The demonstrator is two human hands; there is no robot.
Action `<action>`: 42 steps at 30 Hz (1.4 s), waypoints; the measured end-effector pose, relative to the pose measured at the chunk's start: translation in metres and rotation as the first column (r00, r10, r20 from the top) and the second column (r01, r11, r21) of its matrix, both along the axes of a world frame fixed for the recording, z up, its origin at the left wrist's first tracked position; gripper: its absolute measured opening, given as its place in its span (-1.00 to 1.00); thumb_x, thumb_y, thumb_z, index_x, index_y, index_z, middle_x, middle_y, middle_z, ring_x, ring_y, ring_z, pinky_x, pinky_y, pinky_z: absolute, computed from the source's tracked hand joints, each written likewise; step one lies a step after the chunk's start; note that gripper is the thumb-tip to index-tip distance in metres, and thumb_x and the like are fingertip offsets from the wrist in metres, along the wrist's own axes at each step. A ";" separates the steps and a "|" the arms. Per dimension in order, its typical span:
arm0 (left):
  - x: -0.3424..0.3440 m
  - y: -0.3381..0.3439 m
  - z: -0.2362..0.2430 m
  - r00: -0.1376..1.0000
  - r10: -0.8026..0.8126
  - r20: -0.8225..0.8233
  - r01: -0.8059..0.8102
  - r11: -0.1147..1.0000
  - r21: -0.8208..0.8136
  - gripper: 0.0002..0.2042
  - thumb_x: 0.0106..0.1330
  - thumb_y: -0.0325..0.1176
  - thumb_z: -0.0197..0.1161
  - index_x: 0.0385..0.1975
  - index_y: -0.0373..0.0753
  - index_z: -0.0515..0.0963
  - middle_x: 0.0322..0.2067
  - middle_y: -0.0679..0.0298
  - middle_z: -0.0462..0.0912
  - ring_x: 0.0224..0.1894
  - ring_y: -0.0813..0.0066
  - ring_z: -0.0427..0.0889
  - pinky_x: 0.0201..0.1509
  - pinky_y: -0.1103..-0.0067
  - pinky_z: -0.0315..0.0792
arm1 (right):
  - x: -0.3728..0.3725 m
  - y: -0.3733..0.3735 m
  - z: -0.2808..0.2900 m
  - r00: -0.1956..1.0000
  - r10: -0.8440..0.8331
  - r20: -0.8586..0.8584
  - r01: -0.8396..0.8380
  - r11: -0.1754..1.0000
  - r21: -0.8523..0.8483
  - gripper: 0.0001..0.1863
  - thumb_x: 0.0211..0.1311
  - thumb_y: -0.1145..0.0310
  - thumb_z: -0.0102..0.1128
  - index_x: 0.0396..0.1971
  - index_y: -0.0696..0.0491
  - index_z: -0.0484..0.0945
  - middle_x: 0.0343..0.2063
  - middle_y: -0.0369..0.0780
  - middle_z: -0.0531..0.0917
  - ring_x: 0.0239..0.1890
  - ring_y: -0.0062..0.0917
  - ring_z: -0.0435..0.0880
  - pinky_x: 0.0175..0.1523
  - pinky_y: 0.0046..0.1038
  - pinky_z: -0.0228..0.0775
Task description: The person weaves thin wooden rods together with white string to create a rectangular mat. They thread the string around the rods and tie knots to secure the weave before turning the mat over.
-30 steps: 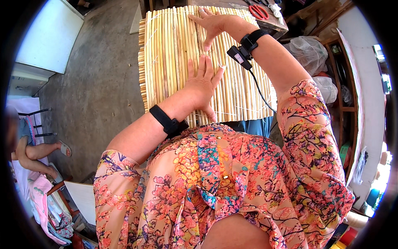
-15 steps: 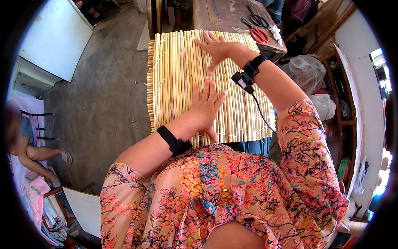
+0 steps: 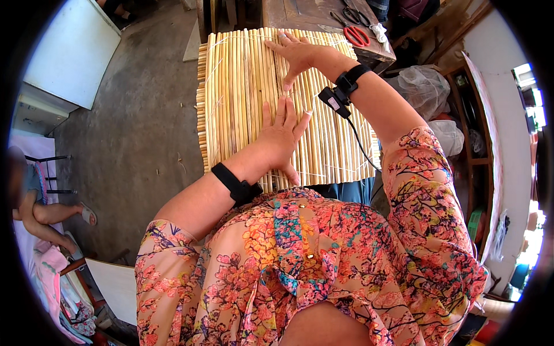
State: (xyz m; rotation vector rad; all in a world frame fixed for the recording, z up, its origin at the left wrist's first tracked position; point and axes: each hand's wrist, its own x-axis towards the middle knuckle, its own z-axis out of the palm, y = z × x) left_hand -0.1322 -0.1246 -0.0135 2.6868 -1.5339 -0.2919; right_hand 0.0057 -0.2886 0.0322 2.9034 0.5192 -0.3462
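Note:
A mat of pale, thin sticks (image 3: 236, 86), tied with white thread, lies in front of me, its far part over a wooden table. More sticks show in a layer under its left edge. On the middle of the mat rests my left hand (image 3: 278, 141), fingers spread, its thumb toward my body. Farther off, my right hand (image 3: 300, 56) lies flat across the sticks near the far edge, also with fingers apart. Neither hand holds anything. Both wrists wear black straps, and the right one carries a small black device (image 3: 334, 102) with a cable.
Red-handled scissors (image 3: 356, 36) and black-handled scissors (image 3: 356, 16) lie on the brown wooden table (image 3: 306, 14), beside a white cloth or thread bundle (image 3: 380, 36). Clear plastic bags (image 3: 424, 89) are at the right. A seated person's legs (image 3: 52, 214) show at the left.
The whole view has shifted slightly, so mat and hands appear a little higher and more to the left. Both hands keep about the same place on the mat.

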 end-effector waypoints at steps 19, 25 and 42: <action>0.002 -0.001 0.001 0.999 0.015 -0.033 -0.014 1.000 0.026 0.41 -0.61 0.28 0.42 0.29 -0.28 -0.29 0.24 -0.31 -0.29 0.31 -0.22 -0.42 0.25 -0.07 -0.46 | -0.072 -0.002 0.004 0.982 0.149 0.115 -0.169 0.967 0.189 -0.77 -0.06 0.19 0.16 -0.61 0.05 0.56 -0.60 -0.18 0.58 -0.49 -0.26 0.57 -0.34 -0.33 0.41; 0.003 0.001 0.000 0.999 0.012 -0.041 -0.011 1.000 0.016 0.41 -0.61 0.28 0.41 0.29 -0.29 -0.30 0.24 -0.30 -0.27 0.31 -0.22 -0.42 0.24 -0.07 -0.46 | -0.084 0.015 -0.002 0.958 0.206 0.198 -0.201 0.979 -0.044 -0.88 -0.06 0.42 0.12 -0.49 0.08 0.59 -0.45 -0.14 0.58 -0.38 -0.34 0.62 -0.34 -0.38 0.48; 0.004 -0.001 -0.003 0.998 0.012 -0.068 -0.011 1.000 0.005 0.40 -0.59 0.26 0.42 0.29 -0.30 -0.30 0.24 -0.31 -0.28 0.31 -0.21 -0.45 0.25 -0.05 -0.52 | -0.071 -0.012 -0.005 0.886 0.240 0.396 -0.289 0.955 0.068 -0.90 -0.01 0.31 0.17 -0.55 0.01 0.54 -0.51 -0.24 0.50 -0.49 -0.34 0.56 -0.39 -0.35 0.39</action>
